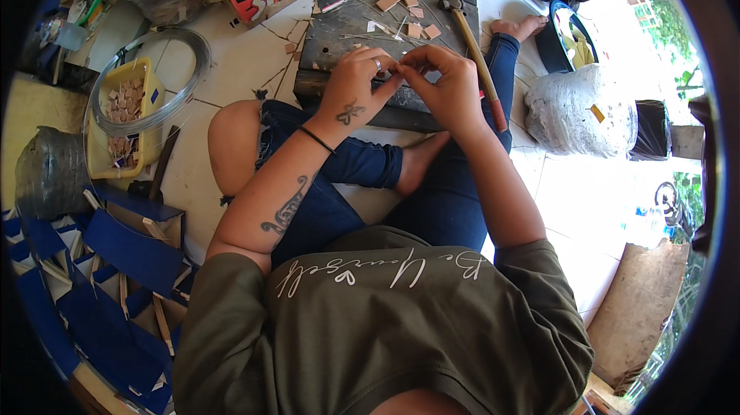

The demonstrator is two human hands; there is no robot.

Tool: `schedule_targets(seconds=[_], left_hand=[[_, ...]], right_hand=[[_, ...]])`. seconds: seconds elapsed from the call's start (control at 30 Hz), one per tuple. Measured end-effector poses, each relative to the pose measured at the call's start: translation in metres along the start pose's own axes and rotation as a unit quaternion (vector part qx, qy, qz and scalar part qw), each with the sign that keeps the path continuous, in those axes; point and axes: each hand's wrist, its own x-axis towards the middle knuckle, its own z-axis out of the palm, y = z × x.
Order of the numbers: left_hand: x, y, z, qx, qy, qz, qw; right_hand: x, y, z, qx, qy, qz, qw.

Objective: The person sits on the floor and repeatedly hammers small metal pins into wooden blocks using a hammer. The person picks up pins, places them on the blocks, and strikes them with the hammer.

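On the tiled floor sits a dark wooden board strewn with small tan square pieces, thin wires and a hammer along its right edge; a yellow tray of more squares under a wire coil lies well to the left. Over the board's near edge, left hand and right hand meet fingertip to fingertip, both pinched narrow on something tiny between them, too small to tell what

Dark rough wooden board; wood-handled hammer, metal head; glossy yellow plastic tray.
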Motion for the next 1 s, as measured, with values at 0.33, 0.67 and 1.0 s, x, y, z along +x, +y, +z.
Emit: schedule_targets(seconds=[0.33,0.67,1.0], left_hand=[[-0.003,0.003,0.004,-0.026,0.012,0.019,0.999],[-0.002,0.004,0.006,-0.023,0.007,0.000,1.000],[-0.002,0.001,0.007,-0.027,0.009,0.009,1.000]], right_hand=[[-0.034,0.049,-0.057,-0.404,0.108,0.070,0.906],[-0.067,0.058,-0.071,-0.050,0.050,0.192,0.979],[-0.115,-0.060,-0.099,0.004,-0.106,0.253,0.962]])
